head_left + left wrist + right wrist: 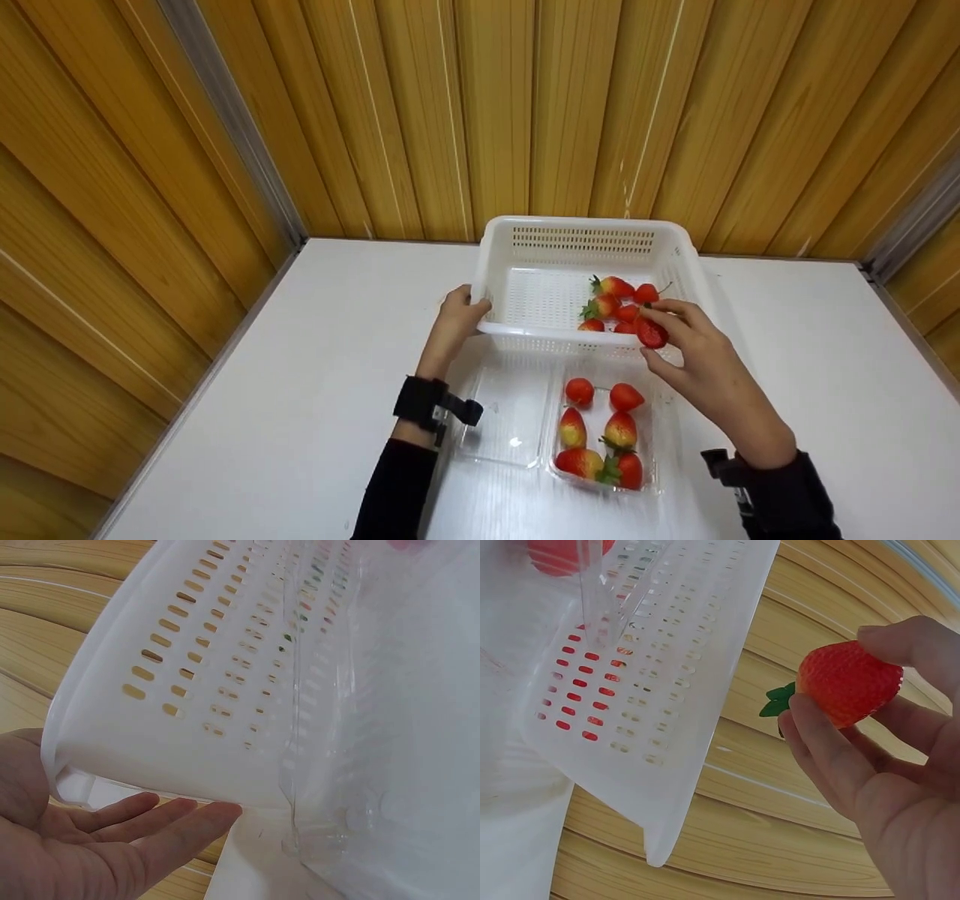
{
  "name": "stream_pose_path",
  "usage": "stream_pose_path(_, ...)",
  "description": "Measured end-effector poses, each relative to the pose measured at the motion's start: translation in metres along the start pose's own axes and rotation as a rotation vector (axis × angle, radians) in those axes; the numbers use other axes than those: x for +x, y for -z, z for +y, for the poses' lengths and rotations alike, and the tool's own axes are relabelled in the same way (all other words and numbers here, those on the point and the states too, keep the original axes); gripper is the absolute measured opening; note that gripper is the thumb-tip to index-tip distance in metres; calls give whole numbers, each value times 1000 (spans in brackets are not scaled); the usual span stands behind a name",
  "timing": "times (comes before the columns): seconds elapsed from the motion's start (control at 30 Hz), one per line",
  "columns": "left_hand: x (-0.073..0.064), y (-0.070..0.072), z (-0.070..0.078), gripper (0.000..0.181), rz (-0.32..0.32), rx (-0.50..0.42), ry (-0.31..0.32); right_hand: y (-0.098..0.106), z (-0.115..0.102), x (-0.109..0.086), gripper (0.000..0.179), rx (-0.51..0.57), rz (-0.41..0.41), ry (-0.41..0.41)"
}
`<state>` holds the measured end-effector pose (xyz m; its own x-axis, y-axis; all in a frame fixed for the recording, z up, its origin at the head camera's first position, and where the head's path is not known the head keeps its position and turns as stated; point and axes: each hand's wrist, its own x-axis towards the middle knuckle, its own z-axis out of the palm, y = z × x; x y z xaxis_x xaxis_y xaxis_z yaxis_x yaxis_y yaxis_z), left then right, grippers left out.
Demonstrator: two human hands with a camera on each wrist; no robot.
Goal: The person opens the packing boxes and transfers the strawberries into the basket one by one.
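A strawberry (851, 682) with green leaves is pinched between the thumb and fingers of my right hand (709, 367), above the near right edge of a white perforated basket (577, 330). Several more strawberries (615, 286) lie in the basket's right half. At the basket's near left corner, my left hand (454, 322) grips the rim, thumb over the top and fingers (180, 836) along the outer side. In front of the basket sits an opened clear plastic box (654, 457), its right half holding several strawberries (573, 429) in two columns.
The box's clear lid half (502, 420) lies flat on the left, beside my left wrist. Everything stands on a white table (315, 390). Yellow wood-look panels (495, 112) rise behind the basket and along the left side.
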<state>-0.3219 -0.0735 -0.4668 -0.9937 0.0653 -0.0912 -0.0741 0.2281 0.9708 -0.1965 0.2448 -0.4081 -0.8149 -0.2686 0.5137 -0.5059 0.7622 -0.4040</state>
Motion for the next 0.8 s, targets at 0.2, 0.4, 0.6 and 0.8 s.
stream_pose_path(0.2, 1, 1, 0, 42, -8, -7, -8, 1, 6, 1, 51, 1, 25, -18)
stream_pose_path(0.4, 0, 2, -1, 43, -16, -9, -2, 0, 18, 1, 53, -14, 55, -29)
stream_pose_path(0.6, 1, 1, 0, 45, -20, 21, 10, -3, 31, -1, 52, -7, 95, -42)
stream_pose_path(0.8, 1, 1, 1, 48, -17, 28, 11, -5, 39, -1, 50, 4, 106, -75)
